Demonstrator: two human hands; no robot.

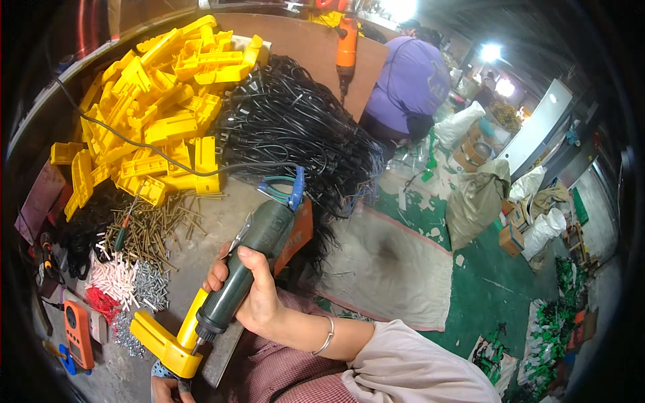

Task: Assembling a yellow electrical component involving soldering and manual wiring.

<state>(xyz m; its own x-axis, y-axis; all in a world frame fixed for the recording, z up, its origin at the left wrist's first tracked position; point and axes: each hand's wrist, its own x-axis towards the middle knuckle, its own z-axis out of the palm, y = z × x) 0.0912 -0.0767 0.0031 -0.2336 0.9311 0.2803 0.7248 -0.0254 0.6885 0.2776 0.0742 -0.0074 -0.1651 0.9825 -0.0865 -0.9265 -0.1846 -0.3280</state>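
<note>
Yellow plastic housing [164,346] is being pinched by the left hand [168,388] while the right hand [252,295], fist wrapped around the dark-green electric screwdriver [245,269], is pressing its bit down into it, risking slippage if tilted.

Green electric screwdriver [243,272] tilted, bit apparently touching the yellow plastic part [168,342].

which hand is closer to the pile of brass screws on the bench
Right. The right hand, gripping the green electric screwdriver, sits just right of the brass screws; the left hand is lower, under the yellow plastic part.
</note>
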